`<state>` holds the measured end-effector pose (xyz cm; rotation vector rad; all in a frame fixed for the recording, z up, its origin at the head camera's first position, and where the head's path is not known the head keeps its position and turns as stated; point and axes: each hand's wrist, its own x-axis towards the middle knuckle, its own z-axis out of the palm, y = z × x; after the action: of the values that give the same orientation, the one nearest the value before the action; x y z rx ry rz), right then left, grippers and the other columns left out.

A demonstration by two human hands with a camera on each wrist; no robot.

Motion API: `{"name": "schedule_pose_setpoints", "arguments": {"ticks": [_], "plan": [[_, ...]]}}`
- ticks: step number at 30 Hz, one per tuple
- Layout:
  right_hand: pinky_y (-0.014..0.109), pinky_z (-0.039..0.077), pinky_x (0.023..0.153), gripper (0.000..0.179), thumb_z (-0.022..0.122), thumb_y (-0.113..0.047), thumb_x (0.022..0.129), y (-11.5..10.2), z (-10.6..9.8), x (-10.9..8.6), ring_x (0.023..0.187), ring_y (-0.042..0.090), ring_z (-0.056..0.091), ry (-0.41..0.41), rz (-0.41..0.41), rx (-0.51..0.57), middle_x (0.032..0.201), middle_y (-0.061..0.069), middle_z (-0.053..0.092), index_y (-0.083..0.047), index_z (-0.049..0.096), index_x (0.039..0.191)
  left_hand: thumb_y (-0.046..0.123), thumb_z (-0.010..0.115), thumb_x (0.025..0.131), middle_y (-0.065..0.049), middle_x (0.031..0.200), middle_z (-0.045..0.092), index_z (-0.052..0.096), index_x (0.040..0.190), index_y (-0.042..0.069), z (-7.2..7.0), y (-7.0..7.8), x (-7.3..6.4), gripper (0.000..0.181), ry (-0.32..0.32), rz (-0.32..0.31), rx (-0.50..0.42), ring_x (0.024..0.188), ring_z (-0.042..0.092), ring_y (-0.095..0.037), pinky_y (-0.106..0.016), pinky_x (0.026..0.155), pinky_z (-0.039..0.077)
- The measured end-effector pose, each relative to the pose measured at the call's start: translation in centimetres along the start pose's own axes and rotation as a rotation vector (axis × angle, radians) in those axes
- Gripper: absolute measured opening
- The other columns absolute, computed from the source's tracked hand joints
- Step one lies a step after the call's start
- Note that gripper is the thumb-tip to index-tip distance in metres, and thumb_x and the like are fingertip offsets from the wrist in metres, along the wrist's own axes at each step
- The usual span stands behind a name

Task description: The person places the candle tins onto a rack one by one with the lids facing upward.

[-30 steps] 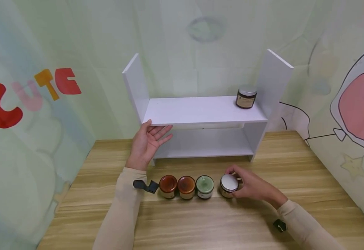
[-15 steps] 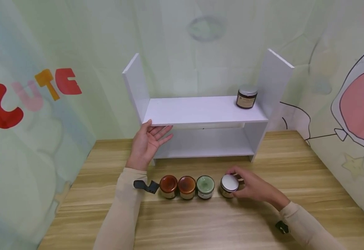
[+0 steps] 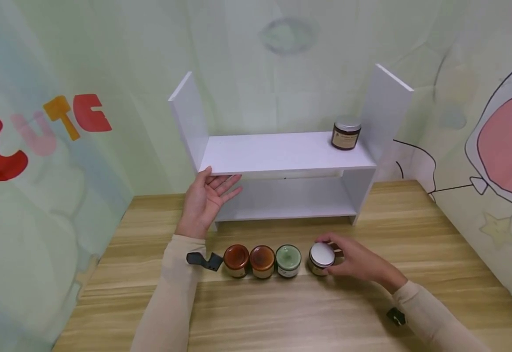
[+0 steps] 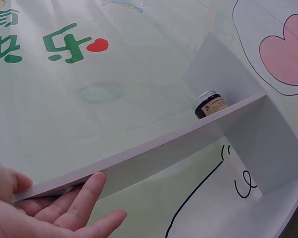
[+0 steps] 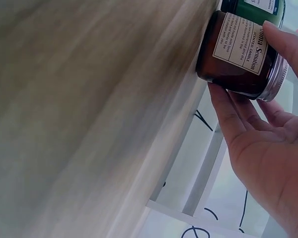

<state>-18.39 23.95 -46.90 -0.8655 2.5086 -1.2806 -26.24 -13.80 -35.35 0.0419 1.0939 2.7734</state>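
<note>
My left hand (image 3: 202,203) holds the front edge of the white shelf's (image 3: 278,151) upper board near its left end. In the left wrist view, the thumb (image 4: 21,181) lies over the board and the fingers (image 4: 84,201) spread beneath it. On the table, my right hand (image 3: 357,259) grips a brown glass scented candle (image 3: 321,256) with a silver lid. Thumb and fingers are on opposite sides of the jar, and its cream label shows in the right wrist view. Just left of it stands a green candle jar (image 3: 288,260), then two amber candle jars (image 3: 262,261).
Another lidded dark candle jar (image 3: 346,134) stands at the right end of the upper board, beside the upright side panel (image 3: 388,112). Below is a lower shelf board (image 3: 287,200). Printed cloth (image 3: 247,63) hangs behind and on both sides of the wooden table (image 3: 256,313).
The head view has shifted very slightly. Both hands keep their places, the right still on the silver-lidded candle and the left on the shelf edge.
</note>
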Motion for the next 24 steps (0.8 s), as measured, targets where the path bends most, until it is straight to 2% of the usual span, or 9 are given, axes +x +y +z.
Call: {"name": "schedule_pose_setpoints", "arguments": {"ticks": [5, 9, 18, 24], "plan": [[0.032, 0.054, 0.098, 0.061, 0.088, -0.02, 0.081, 0.12, 0.2, -0.07, 0.117, 0.029, 0.062, 0.016, -0.004, 0.02, 0.125, 0.007, 0.062, -0.007, 0.055, 0.131, 0.029, 0.045, 0.11, -0.015, 0.106, 0.076, 0.058, 0.106, 0.004, 0.01, 0.03, -0.06, 0.028, 0.003, -0.006, 0.003, 0.128, 0.06, -0.037, -0.061, 0.113, 0.036], [0.031, 0.053, 0.1, 0.06, 0.087, -0.021, 0.082, 0.13, 0.29, 0.0, 0.117, 0.028, 0.062, 0.021, -0.008, 0.032, 0.125, 0.007, 0.062, -0.008, 0.056, 0.131, 0.029, 0.045, 0.11, -0.015, 0.106, 0.076, 0.058, 0.107, 0.004, -0.03, 0.06, -0.06, 0.028, 0.0, 0.001, 0.002, 0.123, 0.064, -0.036, -0.062, 0.113, 0.035], [0.029, 0.053, 0.099, 0.058, 0.087, -0.018, 0.082, 0.23, 0.32, 0.16, 0.115, 0.027, 0.062, 0.021, -0.012, 0.056, 0.123, 0.008, 0.063, -0.007, 0.056, 0.13, 0.029, 0.047, 0.11, -0.016, 0.102, 0.076, 0.058, 0.093, 0.005, -0.11, -0.01, 0.05, 0.031, 0.001, 0.007, -0.007, 0.125, 0.063, -0.037, -0.062, 0.112, 0.037], [0.028, 0.053, 0.097, 0.056, 0.086, -0.022, 0.083, 0.06, 0.28, 0.05, 0.115, 0.021, 0.063, 0.011, 0.019, 0.089, 0.123, 0.006, 0.063, -0.01, 0.057, 0.13, 0.029, 0.046, 0.11, -0.016, 0.102, 0.076, 0.056, 0.092, 0.006, -0.04, 0.01, -0.13, 0.031, 0.004, 0.005, -0.018, 0.116, 0.068, -0.035, -0.062, 0.112, 0.036]]}}
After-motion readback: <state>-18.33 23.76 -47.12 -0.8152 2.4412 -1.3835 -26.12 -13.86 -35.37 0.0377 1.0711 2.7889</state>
